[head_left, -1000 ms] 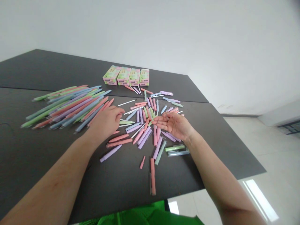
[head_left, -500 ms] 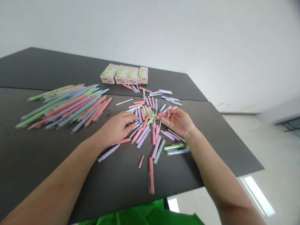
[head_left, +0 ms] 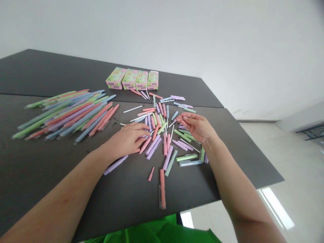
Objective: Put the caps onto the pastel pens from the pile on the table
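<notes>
My left hand [head_left: 128,140] lies over the left side of a pile of pen parts, palm down, its fingers loosely bent and apart. A thin refill and blue barrel pieces show by its fingertips; what lies under the palm is hidden. My right hand [head_left: 196,126] hovers over the pile's right side, thumb and fingers pinched together. From its fingertips a slim white pen refill [head_left: 172,123] seems to stick out to the left. Between the hands lie loose pink barrels [head_left: 165,143], purple barrels [head_left: 153,145] and green pieces [head_left: 182,135], with white refills among them.
Whole pens [head_left: 76,114] in several colours lie heaped at the left. Several green-and-pink boxes [head_left: 129,78] stand in a row at the back. A pink barrel with a clip [head_left: 162,189] and a small pink piece [head_left: 151,173] lie near the front edge of the dark table [head_left: 121,199].
My right hand has lifted slightly and moved right, its fingers closing from a looser spread into a pinch. My left hand has shifted little over the pile. The view has moved slightly.
</notes>
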